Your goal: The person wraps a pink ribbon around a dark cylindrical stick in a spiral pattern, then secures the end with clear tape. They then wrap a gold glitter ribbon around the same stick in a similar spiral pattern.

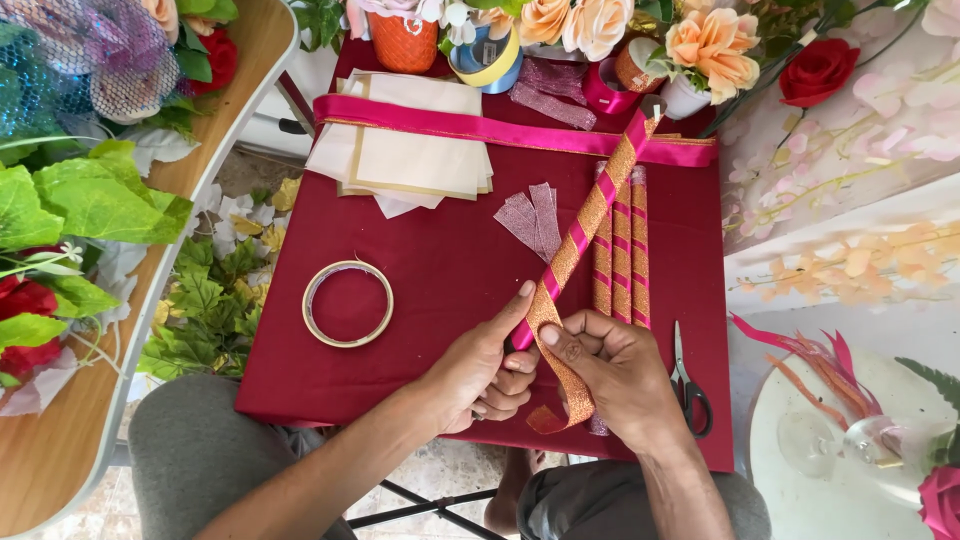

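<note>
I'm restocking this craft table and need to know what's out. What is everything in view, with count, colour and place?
wrapped stick: one, pink and gold spiral, held slanting over the cloth
gold ribbon: one strip, glittery orange-gold, at the stick's lower end
finished sticks: three, pink and gold stripes, lying right of centre
tape roll: one, pale, left on the cloth
scissors: one pair, dark handles, right edge
paper sheets: a stack, cream, top left
pink ribbon: one length, across the top
mesh pieces: a few, pinkish, centre
red cloth: one, covering the table
artificial flowers: several, peach and red, along the top
left hand: grips the stick
right hand: presses the ribbon
</note>
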